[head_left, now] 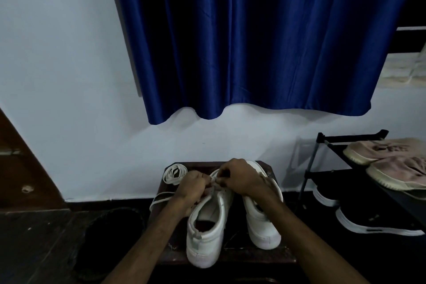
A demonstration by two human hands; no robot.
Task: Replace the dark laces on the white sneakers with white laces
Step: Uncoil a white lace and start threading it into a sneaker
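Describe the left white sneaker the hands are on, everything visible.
The left sneaker is white, smooth like leather, upright, heel toward the camera, its opening dark inside. It stands on a dark wooden stand close beside the right sneaker. Over its eyelets, the left hand and right hand pinch a white lace; one end trails off leftward. Its toe is hidden.

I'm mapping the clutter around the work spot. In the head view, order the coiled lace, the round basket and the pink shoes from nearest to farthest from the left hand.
1. Coiled lace: on the table, just left of the left hand.
2. Basket: lower down, to the left, off the table.
3. Pink shoes: on the rack, far right.
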